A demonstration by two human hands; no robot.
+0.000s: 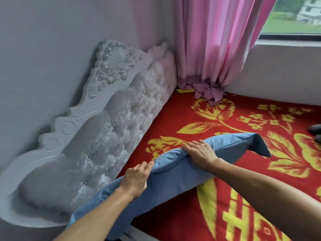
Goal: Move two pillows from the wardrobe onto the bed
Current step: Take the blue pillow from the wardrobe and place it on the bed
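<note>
A blue pillow (pixel 173 173) hangs just over the near left part of the bed (pixel 199 112), which is covered by a red blanket with yellow flowers. My left hand (pixel 137 178) grips the pillow's upper edge near its left end. My right hand (pixel 201 153) grips the same edge nearer the middle. The pillow's far corner (pixel 258 141) points up and right, and its near end drops below the mattress edge. No second pillow and no wardrobe are in view.
A white tufted headboard (pixel 111 122) runs along the left wall. A pink curtain (pixel 213 49) is bunched in the far corner onto the blanket. A window (pixel 295 16) is at top right. A dark object (pixel 315 131) lies at the blanket's right edge.
</note>
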